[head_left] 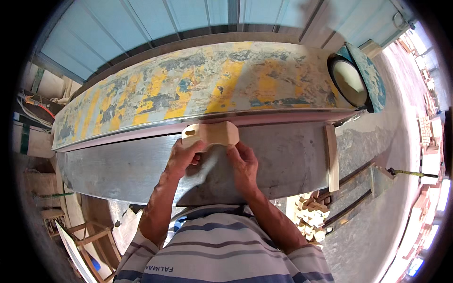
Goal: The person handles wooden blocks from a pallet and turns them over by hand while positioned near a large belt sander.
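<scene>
A pale wooden piece [211, 134] with a curved waist and a slot near its left end sits between my hands. Its far edge meets the pinkish belt [163, 130] of a long belt sander, above the grey metal table. My left hand [181, 158] grips the piece's left end, fingers curled under and thumb along the near side. At the right end my right hand [244, 162] pinches the corner between thumb and fingers. The undersides of the fingers are hidden.
Worn yellow-and-grey striped housing [203, 85] runs behind the belt, ending at a roller [349, 82] on the right. A wooden strip [331, 158] edges the metal table [288, 155]. Cut wooden pieces [311, 214] are piled below right; a wooden frame [94, 238] stands lower left.
</scene>
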